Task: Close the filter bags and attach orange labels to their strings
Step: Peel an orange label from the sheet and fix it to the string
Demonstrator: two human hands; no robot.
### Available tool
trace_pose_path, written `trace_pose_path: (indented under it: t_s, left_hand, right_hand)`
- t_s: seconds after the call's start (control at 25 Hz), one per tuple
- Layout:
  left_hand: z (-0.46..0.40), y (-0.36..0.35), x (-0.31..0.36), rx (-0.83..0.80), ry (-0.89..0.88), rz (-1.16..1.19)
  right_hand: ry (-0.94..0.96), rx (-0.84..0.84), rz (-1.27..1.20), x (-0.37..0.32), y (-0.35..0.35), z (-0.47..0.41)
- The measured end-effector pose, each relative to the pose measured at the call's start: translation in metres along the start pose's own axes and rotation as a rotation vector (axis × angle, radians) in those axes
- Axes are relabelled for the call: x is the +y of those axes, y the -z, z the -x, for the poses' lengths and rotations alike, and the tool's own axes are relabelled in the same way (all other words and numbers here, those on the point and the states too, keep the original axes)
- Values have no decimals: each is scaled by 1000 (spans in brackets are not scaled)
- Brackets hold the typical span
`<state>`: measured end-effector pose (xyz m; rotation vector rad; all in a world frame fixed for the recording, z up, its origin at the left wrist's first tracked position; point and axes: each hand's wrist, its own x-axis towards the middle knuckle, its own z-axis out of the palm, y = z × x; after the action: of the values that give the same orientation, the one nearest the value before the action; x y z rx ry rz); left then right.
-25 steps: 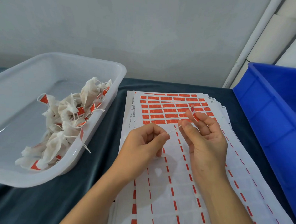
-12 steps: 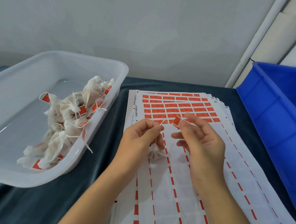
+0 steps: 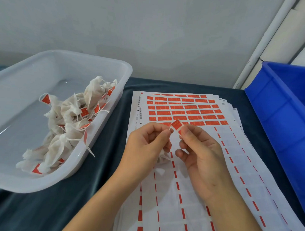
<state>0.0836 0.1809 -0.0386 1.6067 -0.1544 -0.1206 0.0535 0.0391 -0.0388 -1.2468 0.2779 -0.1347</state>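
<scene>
Folding an orange label [image 3: 176, 124] over the string end, the right hand [image 3: 201, 156] pinches it between thumb and forefinger just over the near edge of the unpeeled orange rows on the sticker sheets [image 3: 194, 177]. The left hand [image 3: 147, 144] is closed too, its thumb and forefinger nipping the string right beside the label, and the filter bag [image 3: 162, 156] hangs under its curled fingers, just above the sheets' peeled white part. A second ago the string was stretched thin between the two hands, with the label only a sliver at the right fingertips; half a second ago the hands had drawn together and the bag showed below the left one. Now the label faces the camera as a full square, so it looks wrapped on, and I judge this bag nearly done. Left of the sheets, the clear tub [image 3: 102, 136] holds the finished labelled bags [image 3: 66, 129]; to their right stands the blue crate [image 3: 278, 109].
</scene>
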Motion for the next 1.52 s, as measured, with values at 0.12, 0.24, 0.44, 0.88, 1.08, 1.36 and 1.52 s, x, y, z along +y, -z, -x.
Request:
trace_pose_path:
  t_s: [0.12, 0.24, 0.44, 0.88, 1.08, 1.36, 1.52]
  left_hand:
    - [1, 0, 0, -21, -15, -15]
    - [1, 0, 0, -35, -27, -25]
    - [1, -1, -1, -43, -34, -33]
    - [3, 1, 1, -78, -61, -6]
    - [5, -1, 2, -3, -90, 5]
    - [2, -3, 0, 39, -42, 24]
    - [4, -3, 2, 17, -39, 87]
  right_hand:
    - [-3, -5, 22, 2, -1, 0]
    - [-4, 15, 58, 4, -1, -1]
    - [1, 21, 72, 5, -1, -1]
    - [78, 75, 149, 5, -4, 0]
    - [157, 67, 233, 6, -6, 2]
    - [-18, 41, 156, 8, -3, -1]
    - [-75, -61, 91, 3, -4, 0]
